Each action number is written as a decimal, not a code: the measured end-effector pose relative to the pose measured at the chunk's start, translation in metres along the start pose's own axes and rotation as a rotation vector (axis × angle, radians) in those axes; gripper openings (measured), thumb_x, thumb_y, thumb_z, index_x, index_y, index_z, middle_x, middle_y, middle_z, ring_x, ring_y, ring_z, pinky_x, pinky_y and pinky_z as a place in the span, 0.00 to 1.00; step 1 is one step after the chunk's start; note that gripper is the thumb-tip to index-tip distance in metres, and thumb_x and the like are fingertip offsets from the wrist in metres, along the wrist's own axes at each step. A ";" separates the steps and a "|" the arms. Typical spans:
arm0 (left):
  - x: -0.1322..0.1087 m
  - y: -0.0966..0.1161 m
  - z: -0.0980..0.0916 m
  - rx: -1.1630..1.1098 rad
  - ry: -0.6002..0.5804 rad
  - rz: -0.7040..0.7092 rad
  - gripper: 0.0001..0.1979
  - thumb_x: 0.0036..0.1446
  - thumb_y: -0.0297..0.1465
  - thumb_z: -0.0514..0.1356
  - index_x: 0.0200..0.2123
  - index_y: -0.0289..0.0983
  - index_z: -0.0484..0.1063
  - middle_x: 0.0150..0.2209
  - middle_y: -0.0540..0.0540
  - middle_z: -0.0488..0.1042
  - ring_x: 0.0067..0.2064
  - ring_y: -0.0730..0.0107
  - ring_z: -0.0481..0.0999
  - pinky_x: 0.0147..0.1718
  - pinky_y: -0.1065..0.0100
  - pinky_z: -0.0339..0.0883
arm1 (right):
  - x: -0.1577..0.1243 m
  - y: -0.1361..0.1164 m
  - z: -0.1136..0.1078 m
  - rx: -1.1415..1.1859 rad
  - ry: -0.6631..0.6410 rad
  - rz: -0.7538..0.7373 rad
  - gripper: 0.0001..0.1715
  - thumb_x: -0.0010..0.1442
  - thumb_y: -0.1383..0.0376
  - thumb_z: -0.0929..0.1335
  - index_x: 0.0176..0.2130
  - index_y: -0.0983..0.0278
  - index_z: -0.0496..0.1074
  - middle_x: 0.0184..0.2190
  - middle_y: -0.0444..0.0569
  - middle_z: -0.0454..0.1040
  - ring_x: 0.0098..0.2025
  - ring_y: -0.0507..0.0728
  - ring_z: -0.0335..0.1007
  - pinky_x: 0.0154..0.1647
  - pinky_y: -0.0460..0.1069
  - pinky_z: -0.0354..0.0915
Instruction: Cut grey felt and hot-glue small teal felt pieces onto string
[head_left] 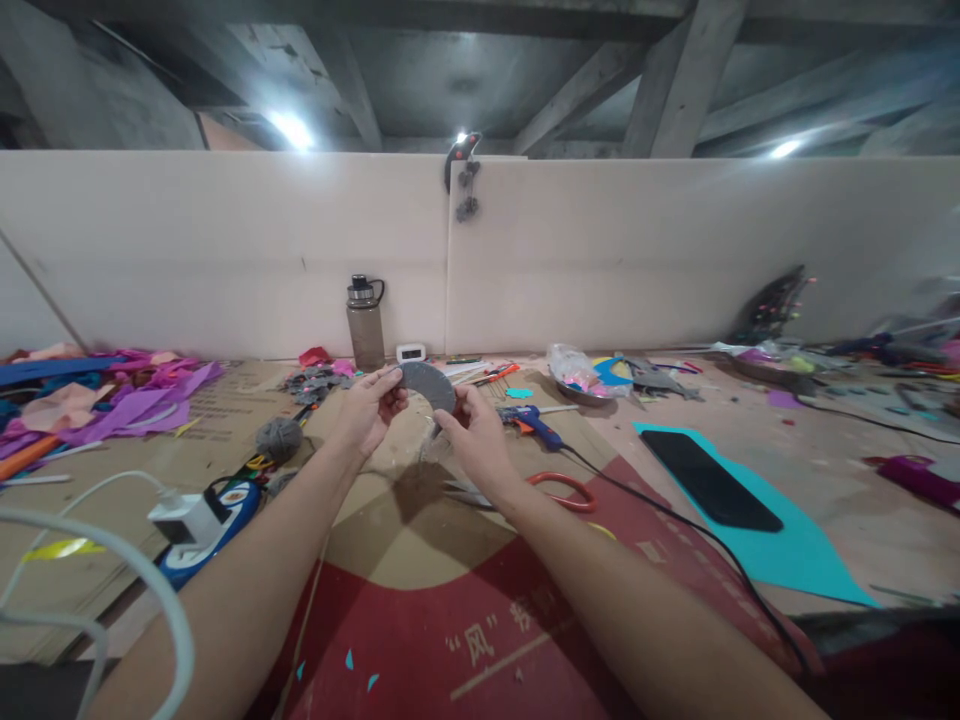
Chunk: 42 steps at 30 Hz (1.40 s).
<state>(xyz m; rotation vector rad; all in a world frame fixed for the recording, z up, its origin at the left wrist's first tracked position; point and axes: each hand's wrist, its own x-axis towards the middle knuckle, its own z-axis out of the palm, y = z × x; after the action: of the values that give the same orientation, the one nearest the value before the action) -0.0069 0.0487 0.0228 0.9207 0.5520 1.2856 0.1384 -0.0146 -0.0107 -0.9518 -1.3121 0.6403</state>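
Between my two hands a dark grey crescent-shaped piece [427,384] is raised above the cardboard, its curved edge upward. Fingers and thumb of my left hand [377,405] pinch its left end. My right hand [474,430] grips the right end, thumb in front. Scissors with red-orange handles [564,492] lie under my right wrist, blades partly hidden. Just beyond that wrist rests a blue glue gun [536,424] with a black cord. A ball of grey yarn [278,439] sits left of my left forearm.
A water bottle [365,325] and a small white digital device [411,353] stand by the partition [225,250]. On the left are a blue power strip [208,535] and felt scraps [127,405]. A black phone [709,478] lies on turquoise sheet [806,560] at right.
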 end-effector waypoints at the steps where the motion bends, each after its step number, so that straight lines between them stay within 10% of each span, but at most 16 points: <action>1: 0.000 0.000 0.000 -0.020 0.009 -0.019 0.07 0.45 0.24 0.67 0.28 0.32 0.71 0.21 0.52 0.70 0.21 0.79 0.70 0.20 0.78 0.66 | 0.000 0.000 0.000 0.002 -0.003 0.002 0.11 0.54 0.64 0.67 0.40 0.62 0.67 0.31 0.43 0.70 0.31 0.53 0.63 0.34 0.48 0.60; 31: 0.002 -0.003 -0.002 -0.104 0.056 -0.025 0.04 0.50 0.21 0.64 0.31 0.32 0.71 0.24 0.49 0.75 0.24 0.76 0.75 0.25 0.76 0.72 | 0.005 -0.003 -0.001 0.328 0.026 0.174 0.14 0.55 0.57 0.66 0.40 0.63 0.67 0.26 0.42 0.70 0.24 0.49 0.58 0.26 0.46 0.56; 42: -0.004 0.003 0.004 -0.067 -0.025 -0.087 0.14 0.55 0.41 0.61 0.31 0.34 0.69 0.24 0.48 0.73 0.22 0.73 0.73 0.20 0.73 0.68 | 0.007 0.001 -0.003 0.258 0.046 0.199 0.09 0.51 0.61 0.66 0.33 0.63 0.67 0.24 0.39 0.67 0.23 0.48 0.56 0.26 0.44 0.54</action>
<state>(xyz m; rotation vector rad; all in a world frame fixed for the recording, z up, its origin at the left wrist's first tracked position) -0.0060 0.0439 0.0271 0.8470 0.5206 1.2063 0.1422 -0.0090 -0.0083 -0.8842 -1.0712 0.9121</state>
